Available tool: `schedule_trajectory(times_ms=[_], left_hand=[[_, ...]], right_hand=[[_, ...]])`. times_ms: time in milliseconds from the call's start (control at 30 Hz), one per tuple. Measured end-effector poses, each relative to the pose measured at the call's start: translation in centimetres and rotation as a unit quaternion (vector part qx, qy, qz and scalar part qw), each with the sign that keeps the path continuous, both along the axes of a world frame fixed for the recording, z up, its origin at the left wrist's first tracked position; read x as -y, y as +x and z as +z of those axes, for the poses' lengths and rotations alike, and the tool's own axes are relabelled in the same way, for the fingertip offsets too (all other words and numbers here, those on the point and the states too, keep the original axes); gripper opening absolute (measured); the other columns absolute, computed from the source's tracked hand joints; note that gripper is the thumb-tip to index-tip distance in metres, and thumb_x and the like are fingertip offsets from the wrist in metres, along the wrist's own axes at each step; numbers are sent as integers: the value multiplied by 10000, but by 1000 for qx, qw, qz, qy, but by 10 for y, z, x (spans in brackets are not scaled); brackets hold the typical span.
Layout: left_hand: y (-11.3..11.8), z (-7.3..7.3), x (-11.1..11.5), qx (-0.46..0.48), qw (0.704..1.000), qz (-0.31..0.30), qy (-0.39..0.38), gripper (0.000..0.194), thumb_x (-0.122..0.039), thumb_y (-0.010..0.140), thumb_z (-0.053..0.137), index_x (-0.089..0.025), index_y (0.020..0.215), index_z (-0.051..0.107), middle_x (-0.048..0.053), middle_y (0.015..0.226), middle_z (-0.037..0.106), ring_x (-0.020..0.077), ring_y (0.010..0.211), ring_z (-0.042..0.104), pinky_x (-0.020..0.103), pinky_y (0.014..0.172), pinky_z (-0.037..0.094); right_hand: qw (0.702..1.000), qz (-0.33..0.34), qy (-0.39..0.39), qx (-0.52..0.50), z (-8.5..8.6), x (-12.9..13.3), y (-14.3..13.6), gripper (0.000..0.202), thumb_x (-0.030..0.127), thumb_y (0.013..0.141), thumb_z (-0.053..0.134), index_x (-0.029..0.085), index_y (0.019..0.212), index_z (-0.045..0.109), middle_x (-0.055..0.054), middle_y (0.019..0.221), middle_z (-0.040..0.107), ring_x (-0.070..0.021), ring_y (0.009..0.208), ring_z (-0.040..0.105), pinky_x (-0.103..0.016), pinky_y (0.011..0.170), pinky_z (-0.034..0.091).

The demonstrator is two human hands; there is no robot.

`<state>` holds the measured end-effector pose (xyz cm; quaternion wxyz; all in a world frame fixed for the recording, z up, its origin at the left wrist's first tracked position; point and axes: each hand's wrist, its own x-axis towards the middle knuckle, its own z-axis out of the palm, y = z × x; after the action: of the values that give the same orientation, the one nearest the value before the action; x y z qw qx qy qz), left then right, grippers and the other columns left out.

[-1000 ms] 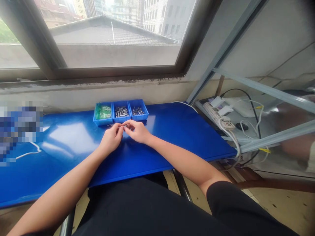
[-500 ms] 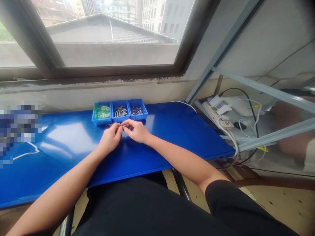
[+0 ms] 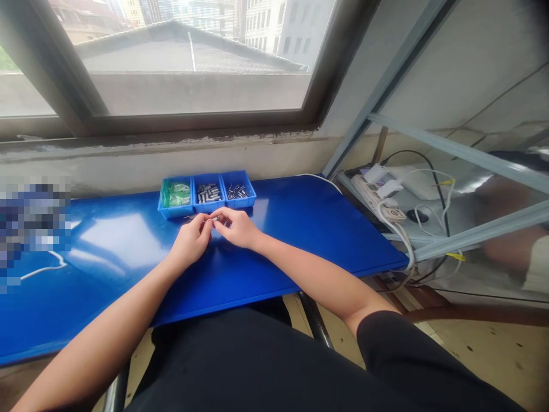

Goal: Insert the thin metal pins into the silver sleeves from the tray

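My left hand and my right hand meet fingertip to fingertip above the blue table. Both are closed in a pinch around a small, thin metallic piece, mostly covered by the fingers, so its kind does not show. Just beyond the hands stand three joined blue bins. In the left bin lies a green plastic bag with pale pieces. Short metal cylinders fill the middle bin, and thinner metal pins lie in the right one.
A window rises behind the table. To the right, a grey metal frame stands by a power strip with plugs and cables. A white cable and a blurred-out patch are at the left.
The view has shifted very slightly. Both hands keep the same pinch at the same place, and the bins have not moved on the table.
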<state>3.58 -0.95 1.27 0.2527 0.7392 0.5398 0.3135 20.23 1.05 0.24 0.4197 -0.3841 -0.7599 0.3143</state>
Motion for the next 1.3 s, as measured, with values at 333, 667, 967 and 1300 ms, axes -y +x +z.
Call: schedule_trajectory(times_ms=[333,667,967,1300], left_hand=[[-1,0,0,-29,1000,4,0,322,-438,927,368,-204,965,586,9,686,657,176,642,621,267,627,439],[-1,0,0,-23,1000,-5,1,309,-429,927,372,-206,969,582,2,673,645,170,635,618,264,628,444],[-1,1,0,-24,1000,-1,-1,295,-420,928,377,-210,974,579,3,682,651,171,645,623,265,636,446],[-1,1,0,-21,1000,-1,-3,323,-438,933,364,-205,993,580,5,687,656,172,650,629,270,654,456]], right_hand=[[1000,2,3,6,-1,-1,-1,216,251,830,544,165,991,661,-7,760,652,-117,672,578,-248,685,479],[1000,3,0,2,-2,-2,0,218,257,827,549,172,998,654,-5,767,652,-118,679,577,-248,689,479],[1000,-1,1,6,0,0,0,219,268,830,544,174,995,655,-7,766,653,-122,687,577,-254,693,474],[999,-1,-27,-22,1,0,-1,217,268,821,550,169,981,657,-6,761,639,-125,691,572,-266,699,478]])
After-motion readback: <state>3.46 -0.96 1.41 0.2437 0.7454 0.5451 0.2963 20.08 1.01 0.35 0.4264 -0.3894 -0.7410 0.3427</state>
